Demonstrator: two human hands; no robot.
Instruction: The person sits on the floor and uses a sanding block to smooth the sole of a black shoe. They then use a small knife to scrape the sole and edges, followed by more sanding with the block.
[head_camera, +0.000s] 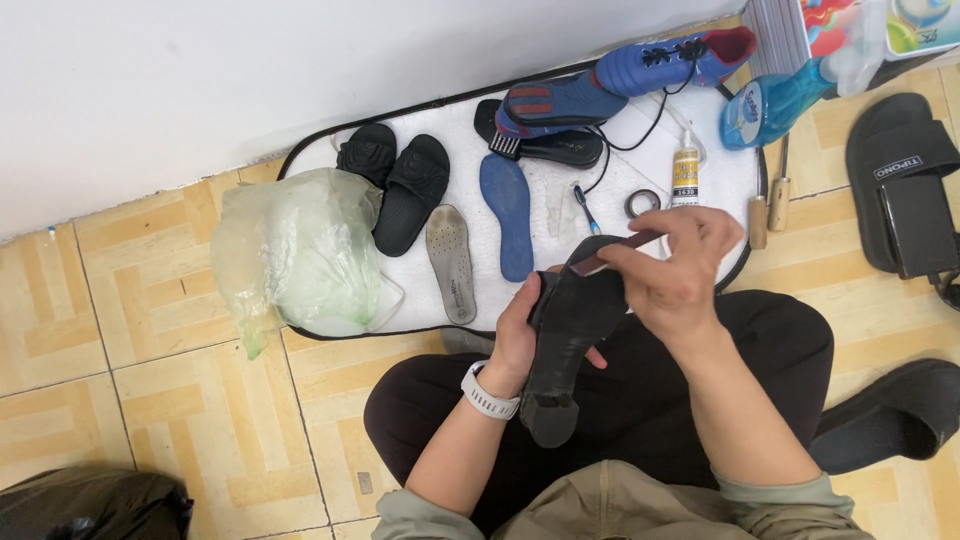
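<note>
Resting sole-up over the lap, a black shoe (565, 335) sits near centre, heel toward the viewer, toe toward the far mat. Sole surface matte, dusty, with a blocky heel. Left hand (520, 340) cups the shoe from the left, fingers wrapped under it, closed around the upper; a white watch (487, 397) at the wrist. Right hand (680, 275) pinches a thin dark strip (615, 250) at the toe end, thumb and fingertips pressed together on it.

Beyond, a white mat (460, 140) with a black edge lies on tan patterned floor tiles (140, 330), against a white wall (250, 70). On the mat: a blue insole (508, 215), a grey insole (452, 262), a pair of black slides (398, 180), a blue sports shoe (620, 80), a glue tube (685, 172), a small tape roll (641, 203). A crumpled translucent plastic bag (295, 255) overlaps the mat's left end. Far right: a blue spray bottle (775, 100).
</note>
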